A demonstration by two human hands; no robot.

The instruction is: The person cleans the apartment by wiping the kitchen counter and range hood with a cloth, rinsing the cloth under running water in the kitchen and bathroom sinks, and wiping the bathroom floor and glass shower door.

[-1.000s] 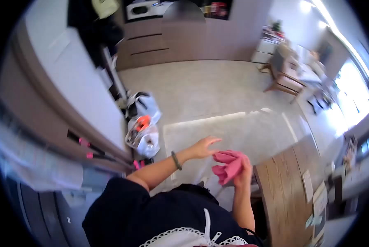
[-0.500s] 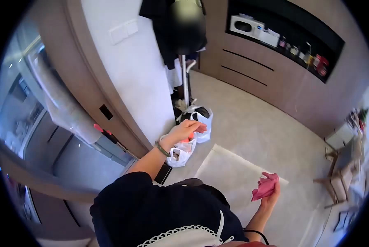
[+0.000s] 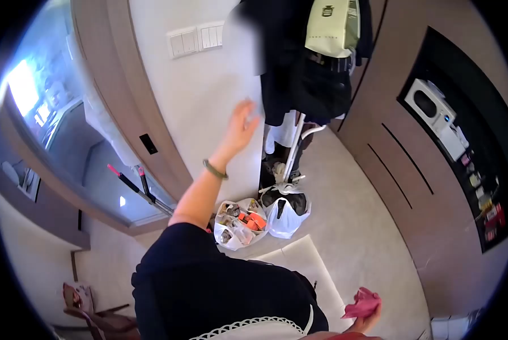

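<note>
Pale floor (image 3: 344,187), white wall (image 3: 197,90). Left hand (image 3: 241,127) raised, fingers loosely parted, empty; right hand's (image 3: 369,322) fingers grip pink cloth (image 3: 362,303). Apparent reach; contact would call for extending left.

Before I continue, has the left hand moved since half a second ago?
Yes. In view, the left hand has gone from in front of the white bags up toward the wall switches.

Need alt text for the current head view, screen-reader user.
The wearer's right hand holds a crumpled pink cloth low in the view, while the left hand, apparently empty, is extended before a white wall with light switches. Two filled white bags stand on the floor near hanging dark clothes.
</note>
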